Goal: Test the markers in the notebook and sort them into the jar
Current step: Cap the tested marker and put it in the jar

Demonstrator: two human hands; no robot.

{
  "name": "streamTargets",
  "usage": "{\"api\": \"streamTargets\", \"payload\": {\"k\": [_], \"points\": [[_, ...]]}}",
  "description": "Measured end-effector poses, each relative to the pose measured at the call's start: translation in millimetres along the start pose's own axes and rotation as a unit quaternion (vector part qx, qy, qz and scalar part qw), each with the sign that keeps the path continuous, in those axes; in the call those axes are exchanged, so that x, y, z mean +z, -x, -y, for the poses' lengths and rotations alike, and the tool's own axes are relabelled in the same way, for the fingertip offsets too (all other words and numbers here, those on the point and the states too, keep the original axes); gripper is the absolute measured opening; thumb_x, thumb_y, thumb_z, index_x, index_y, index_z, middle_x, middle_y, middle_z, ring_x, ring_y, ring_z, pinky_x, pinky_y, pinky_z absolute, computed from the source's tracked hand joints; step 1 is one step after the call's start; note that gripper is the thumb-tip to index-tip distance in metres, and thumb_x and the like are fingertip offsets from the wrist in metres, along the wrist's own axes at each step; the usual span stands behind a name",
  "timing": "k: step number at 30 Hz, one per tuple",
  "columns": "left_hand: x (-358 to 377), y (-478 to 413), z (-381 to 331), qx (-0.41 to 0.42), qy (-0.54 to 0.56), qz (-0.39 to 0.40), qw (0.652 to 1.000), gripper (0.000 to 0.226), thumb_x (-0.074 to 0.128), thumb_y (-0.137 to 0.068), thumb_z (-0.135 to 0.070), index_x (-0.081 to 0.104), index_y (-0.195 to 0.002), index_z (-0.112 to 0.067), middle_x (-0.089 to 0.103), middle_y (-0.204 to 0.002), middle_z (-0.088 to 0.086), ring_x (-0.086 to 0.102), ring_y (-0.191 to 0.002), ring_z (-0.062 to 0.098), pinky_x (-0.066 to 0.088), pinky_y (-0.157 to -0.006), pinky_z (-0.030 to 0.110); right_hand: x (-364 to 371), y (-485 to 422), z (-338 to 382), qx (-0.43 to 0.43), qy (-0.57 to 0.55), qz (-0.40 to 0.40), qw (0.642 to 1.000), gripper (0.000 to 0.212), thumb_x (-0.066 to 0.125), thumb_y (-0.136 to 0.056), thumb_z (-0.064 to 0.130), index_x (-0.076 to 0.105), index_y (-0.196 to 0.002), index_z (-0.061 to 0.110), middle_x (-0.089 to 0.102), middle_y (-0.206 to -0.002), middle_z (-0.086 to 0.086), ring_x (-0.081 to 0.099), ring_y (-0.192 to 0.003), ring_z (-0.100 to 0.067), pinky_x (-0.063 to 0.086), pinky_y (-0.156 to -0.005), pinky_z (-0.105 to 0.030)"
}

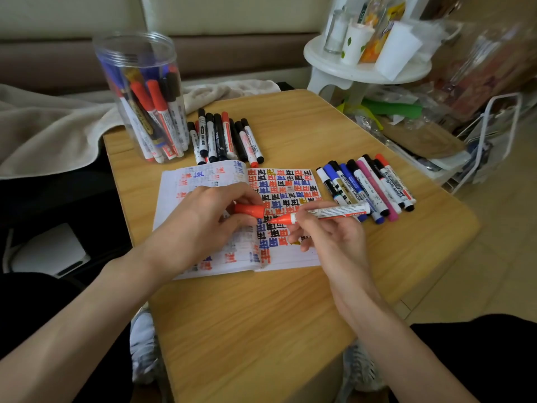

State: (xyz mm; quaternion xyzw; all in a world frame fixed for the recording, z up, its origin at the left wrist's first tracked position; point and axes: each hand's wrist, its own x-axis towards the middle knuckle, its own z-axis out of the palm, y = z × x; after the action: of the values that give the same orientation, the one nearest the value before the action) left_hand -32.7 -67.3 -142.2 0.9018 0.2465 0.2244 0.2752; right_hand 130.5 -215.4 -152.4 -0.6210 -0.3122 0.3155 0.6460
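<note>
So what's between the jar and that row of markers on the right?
Head view: a pile of black and red markers lies between the jar and that row, just behind the notebook.

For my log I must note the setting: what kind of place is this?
Probably a home living room: a beige cushioned sofa at the back, a crumpled cream blanket and a cluttered round white stool.

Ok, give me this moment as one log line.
left hand: holds red cap | right hand: holds uncapped red marker, tip over notebook | jar: partly filled
</note>
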Motion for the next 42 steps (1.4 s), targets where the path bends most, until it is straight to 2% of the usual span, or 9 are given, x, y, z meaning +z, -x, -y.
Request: {"api": "streamTargets", "payload": {"k": [4, 10, 19, 23, 26, 29, 33, 36, 42], "points": [[0.2, 0.7, 0.2, 0.009, 0.001, -0.001, 1.0, 0.023, 0.074, -0.091, -0.026, 0.07, -0.113, -0.031, 0.062, -0.094, -0.033, 0.056, -0.087, -0.023, 0.039, -0.075, -0.001, -1.3, -2.2, 6.2, 0.02, -0.05, -0.009, 0.998, 0.007, 0.071, -0.096, 0.008, 0.073, -0.094, 0.015, 0.076, -0.086, -0.013, 0.072, -0.079, -0.025, 0.051, -0.066, -0.032], [-0.4, 1.4, -1.8, 0.018, 0.005, 0.0, 1.0, 0.034, 0.06, -0.083, -0.054, 0.069, -0.11, -0.037, 0.067, -0.096, -0.029, 0.062, -0.093, -0.008, 0.043, -0.074, 0.003, -4.4, -2.7, 10.4, 0.017, -0.068, 0.011, 0.997, 0.009, 0.071, -0.095, 0.009, 0.07, -0.103, 0.012, 0.077, -0.091, -0.01, 0.072, -0.08, -0.026, 0.052, -0.067, -0.032], [0.7, 0.5, -9.7, 0.045, 0.031, -0.009, 0.998, 0.025, 0.067, -0.085, -0.045, 0.071, -0.105, -0.032, 0.062, -0.09, -0.032, 0.061, -0.083, -0.01, 0.041, -0.07, 0.005, -6.1, -2.1, 4.8, 0.017, -0.025, 0.081, 0.996, 0.029, 0.077, -0.091, 0.016, 0.07, -0.118, 0.008, 0.079, -0.103, -0.007, 0.074, -0.083, -0.027, 0.053, -0.066, -0.028], [2.0, -0.5, -9.8, 0.038, 0.02, -0.014, 0.999, 0.025, 0.064, -0.087, -0.045, 0.072, -0.106, -0.029, 0.062, -0.086, -0.032, 0.06, -0.079, -0.013, 0.042, -0.07, 0.004, -12.0, -8.7, 7.1, 0.057, -0.039, 0.097, 0.993, 0.031, 0.081, -0.09, 0.03, 0.076, -0.112, 0.008, 0.068, -0.082, -0.006, 0.058, -0.072, -0.016, 0.049, -0.066, -0.027], [1.9, -1.5, -9.6, 0.02, 0.017, -0.028, 0.999, 0.018, 0.069, -0.09, -0.037, 0.07, -0.107, -0.032, 0.058, -0.083, -0.035, 0.057, -0.08, -0.017, 0.04, -0.07, 0.002, -20.8, -15.6, 13.4, 0.086, -0.104, 0.065, 0.989, 0.036, 0.083, -0.085, 0.036, 0.076, -0.109, 0.01, 0.064, -0.08, -0.007, 0.056, -0.068, -0.017, 0.048, -0.063, -0.027], [1.2, -2.4, -10.8, 0.019, 0.021, -0.035, 0.999, 0.024, 0.065, -0.09, -0.04, 0.072, -0.11, -0.031, 0.059, -0.086, -0.035, 0.057, -0.08, -0.019, 0.039, -0.07, 0.001, -31.6, -19.1, 14.3, 0.048, -0.024, 0.07, 0.996, 0.025, 0.079, -0.088, 0.023, 0.077, -0.11, 0.013, 0.074, -0.086, -0.008, 0.065, -0.074, -0.018, 0.052, -0.067, -0.027], [4.1, -1.9, -8.5, 0.022, 0.01, -0.03, 0.999, 0.031, 0.059, -0.09, -0.047, 0.075, -0.11, -0.031, 0.064, -0.09, -0.033, 0.058, -0.082, -0.018, 0.041, -0.071, 0.003, -40.1, -25.0, 13.0, -0.012, 0.12, 0.087, 0.989, 0.022, 0.078, -0.088, 0.024, 0.078, -0.11, 0.022, 0.079, -0.086, -0.002, 0.069, -0.07, -0.011, 0.055, -0.067, -0.024], [9.4, -0.9, -6.3, 0.021, 0.001, -0.022, 1.0, 0.035, 0.055, -0.091, -0.052, 0.074, -0.113, -0.033, 0.072, -0.097, -0.025, 0.063, -0.088, -0.009, 0.046, -0.076, 0.007, -44.5, -27.5, 12.4, -0.022, 0.145, 0.098, 0.984, 0.021, 0.078, -0.089, 0.026, 0.079, -0.11, 0.022, 0.077, -0.08, 0.003, 0.064, -0.066, -0.009, 0.055, -0.066, -0.024], [12.5, -2.5, -8.3, 0.029, -0.007, -0.041, 0.999, 0.03, 0.059, -0.094, -0.042, 0.076, -0.113, -0.027, 0.072, -0.1, -0.021, 0.055, -0.083, -0.023, 0.039, -0.076, 0.0, -42.6, -27.6, 6.5, -0.037, 0.142, 0.082, 0.986, 0.02, 0.079, -0.089, 0.02, 0.079, -0.108, 0.022, 0.078, -0.08, 0.005, 0.067, -0.065, -0.008, 0.056, -0.066, -0.023]]}}
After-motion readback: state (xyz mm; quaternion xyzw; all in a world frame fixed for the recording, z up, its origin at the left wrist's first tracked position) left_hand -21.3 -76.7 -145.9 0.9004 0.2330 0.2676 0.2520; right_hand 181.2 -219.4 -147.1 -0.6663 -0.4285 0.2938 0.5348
